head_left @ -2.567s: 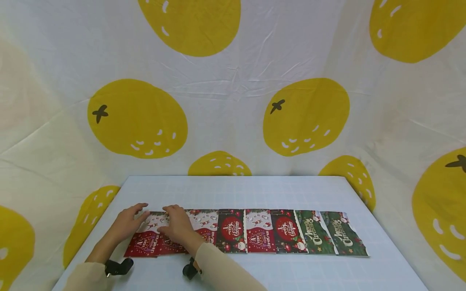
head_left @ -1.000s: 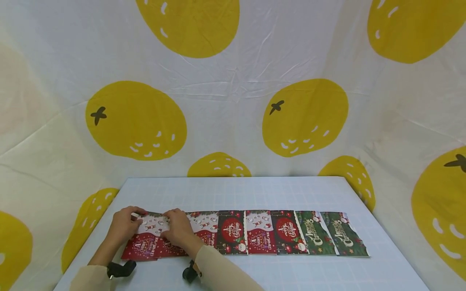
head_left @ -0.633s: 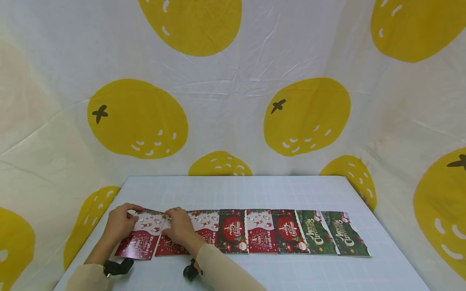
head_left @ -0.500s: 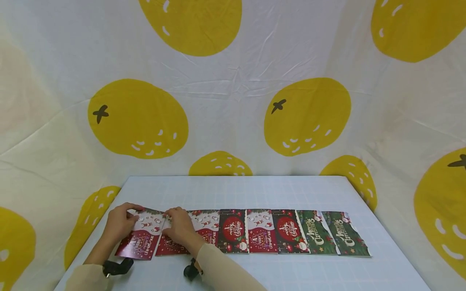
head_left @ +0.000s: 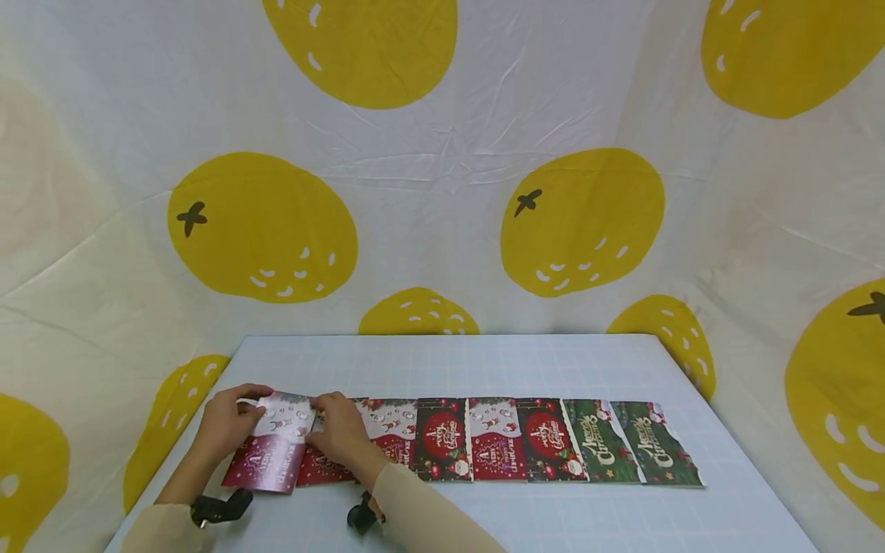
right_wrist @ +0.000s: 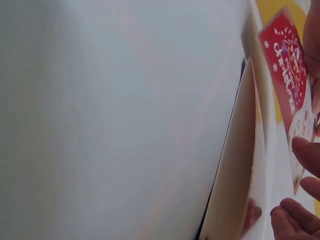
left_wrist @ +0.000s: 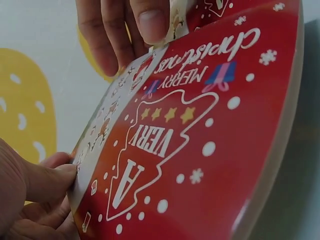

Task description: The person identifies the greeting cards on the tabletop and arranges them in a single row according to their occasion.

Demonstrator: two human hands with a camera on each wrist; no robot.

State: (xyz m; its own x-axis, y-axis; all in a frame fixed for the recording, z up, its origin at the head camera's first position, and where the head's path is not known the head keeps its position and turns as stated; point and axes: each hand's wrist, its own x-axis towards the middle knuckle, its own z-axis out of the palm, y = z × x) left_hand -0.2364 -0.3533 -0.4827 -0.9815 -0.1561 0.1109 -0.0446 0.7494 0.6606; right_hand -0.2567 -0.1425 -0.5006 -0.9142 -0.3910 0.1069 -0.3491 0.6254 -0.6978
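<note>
Booklet [head_left: 273,449] with a red-and-white Christmas cover is held at a tilt near the worktop's [head_left: 449,369] left edge, with a fair bit of glare caught on it. It's clamped at the far-left corner between thumb and fingers of the left hand [head_left: 227,422]. By its far-right corner, the fingers of the right hand [head_left: 342,434] are spread loosely apart; whether that corner is actually being touched can't be told. A second red booklet [head_left: 319,468] just beside is partly covered by the right hand. From there a pretty tidy row is strung out toward the worktop's right edge: third red booklet [head_left: 391,424], dark booklet [head_left: 440,439], fourth red booklet [head_left: 495,442], another dark booklet [head_left: 550,442], then two green booklets [head_left: 598,445]. Cream sleeves [head_left: 429,511] are worn on both arms.
</note>
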